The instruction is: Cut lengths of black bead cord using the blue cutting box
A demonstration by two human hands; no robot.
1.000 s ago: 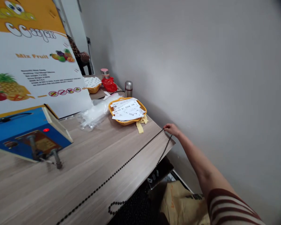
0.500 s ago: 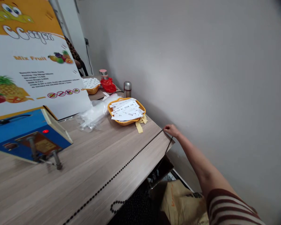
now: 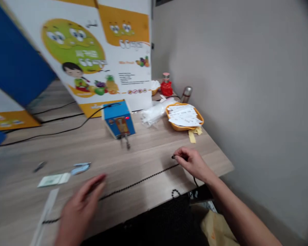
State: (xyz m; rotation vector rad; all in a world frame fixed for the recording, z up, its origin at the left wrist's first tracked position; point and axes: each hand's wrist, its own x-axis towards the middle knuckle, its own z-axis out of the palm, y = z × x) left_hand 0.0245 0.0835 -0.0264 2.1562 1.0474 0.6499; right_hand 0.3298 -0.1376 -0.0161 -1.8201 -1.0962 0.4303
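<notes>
My right hand pinches the end of a black bead chain near the table's right edge. The chain runs left across the wood-grain table and passes close under my left hand. That hand is blurred, its fingers stretched out and holding nothing. A loop of chain hangs over the front edge. Beyond both hands stands a small blue box machine with a lit red light and a black cord.
An orange basket of "MADE IN CHINA" labels, a plastic bag, a steel flask and a red bag stand along the wall. A printed fruit poster board rises behind. A paper card and a white strip lie near my left hand.
The view has swung left and back, showing more of the table. My right hand has come in from the far table corner with the chain end. My left hand has entered view.
</notes>
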